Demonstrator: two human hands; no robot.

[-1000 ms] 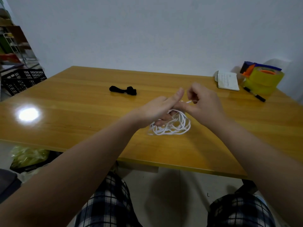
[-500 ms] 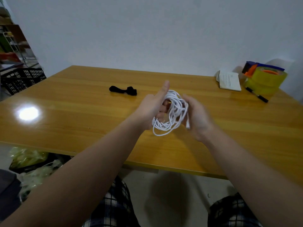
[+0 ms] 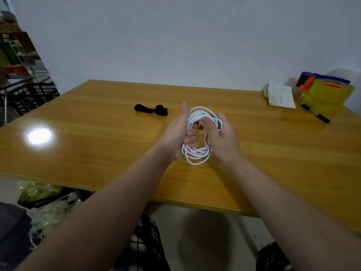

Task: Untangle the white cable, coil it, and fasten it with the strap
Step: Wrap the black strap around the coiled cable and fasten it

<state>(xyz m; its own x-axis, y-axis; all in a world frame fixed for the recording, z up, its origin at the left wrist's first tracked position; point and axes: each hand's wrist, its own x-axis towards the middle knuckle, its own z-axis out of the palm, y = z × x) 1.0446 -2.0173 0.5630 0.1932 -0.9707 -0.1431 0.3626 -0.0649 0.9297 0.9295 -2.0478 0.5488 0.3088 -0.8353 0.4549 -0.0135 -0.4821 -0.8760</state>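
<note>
The white cable (image 3: pixel 197 153) is wound into an upright oval of several loops, held above the middle of the wooden table (image 3: pixel 93 141). My left hand (image 3: pixel 178 133) has its fingers through the coil from the left, thumb pointing up. From the right, my right hand (image 3: pixel 222 137) grips the same coil, its thumb pressing on the upper loops. The black strap (image 3: pixel 151 110) lies flat on the table, behind and to the left of my hands, touched by neither.
At the back right corner stand yellow tape rolls (image 3: pixel 328 94) with an orange and blue dispenser, a small white notebook (image 3: pixel 281 97) and a black marker (image 3: pixel 315 115). A black crate (image 3: pixel 31 97) sits off the table's left edge. Bags lie on the floor at lower left.
The cable was lifted from the table surface into both hands. The loops now stand upright and gathered, and my right hand has shifted its thumb onto the top of the coil.
</note>
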